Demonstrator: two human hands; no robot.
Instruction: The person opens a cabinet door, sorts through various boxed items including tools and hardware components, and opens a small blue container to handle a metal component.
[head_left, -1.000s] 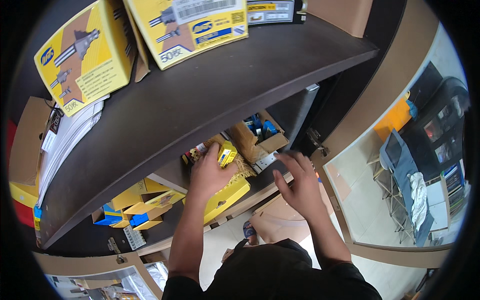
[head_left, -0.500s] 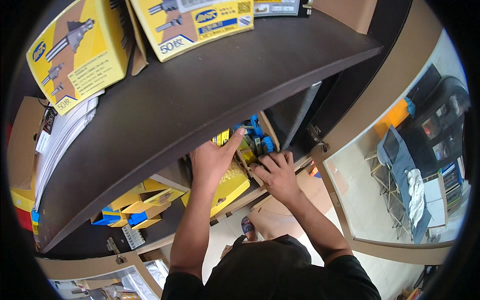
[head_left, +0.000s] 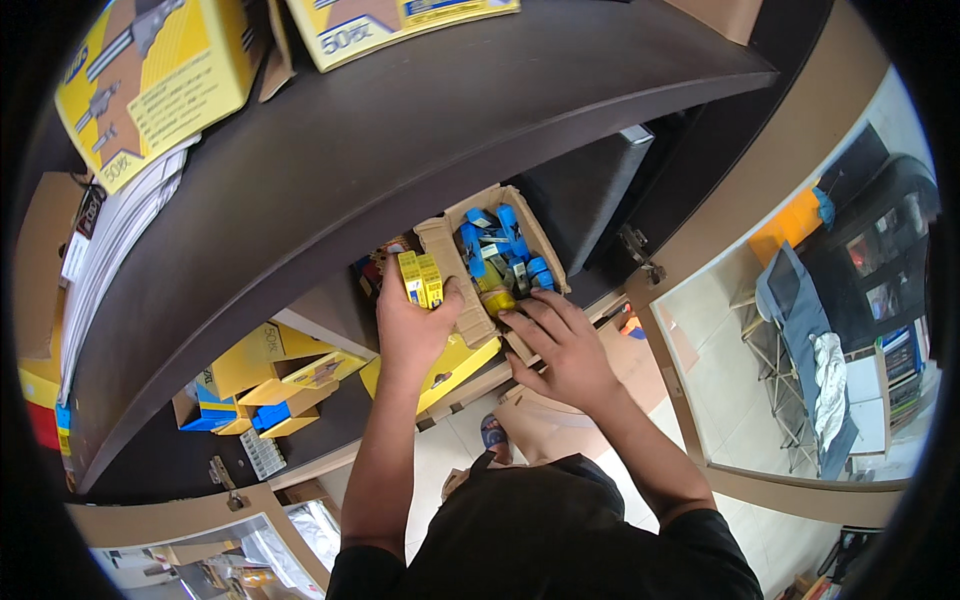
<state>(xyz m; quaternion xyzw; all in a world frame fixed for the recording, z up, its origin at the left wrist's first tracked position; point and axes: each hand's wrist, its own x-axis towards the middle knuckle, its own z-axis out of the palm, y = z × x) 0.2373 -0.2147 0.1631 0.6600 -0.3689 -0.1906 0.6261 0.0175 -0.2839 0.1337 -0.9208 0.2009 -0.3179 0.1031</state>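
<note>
Two small yellow boxes (head_left: 420,280), held side by side, are in my left hand (head_left: 410,325), which is closed round them with the thumb on the right. Beside it stands an open cardboard box (head_left: 555,235) full of blue plastic cases (head_left: 512,230) and some dark and yellow ones. My right hand (head_left: 565,350) lies over the near right corner of this box. Its fingers are spread, with the tips by a yellow case (head_left: 497,302) inside, and the thumb is apart outside the box. Under the cardboard box's left side a flat yellow box (head_left: 455,370) sticks out.
A dark curved shelf (head_left: 400,140) overhangs the work, carrying large yellow boxes (head_left: 165,90) and a paper stack (head_left: 130,230). Yellow cartons (head_left: 270,375) stand on the lower left shelf. A dark grey panel (head_left: 590,200) rises behind the box. A glass door (head_left: 690,400) swings out at right.
The cardboard box has come into fuller view from under the shelf. My left hand has moved left, showing the small yellow boxes in it. My right hand's fingers have spread out.
</note>
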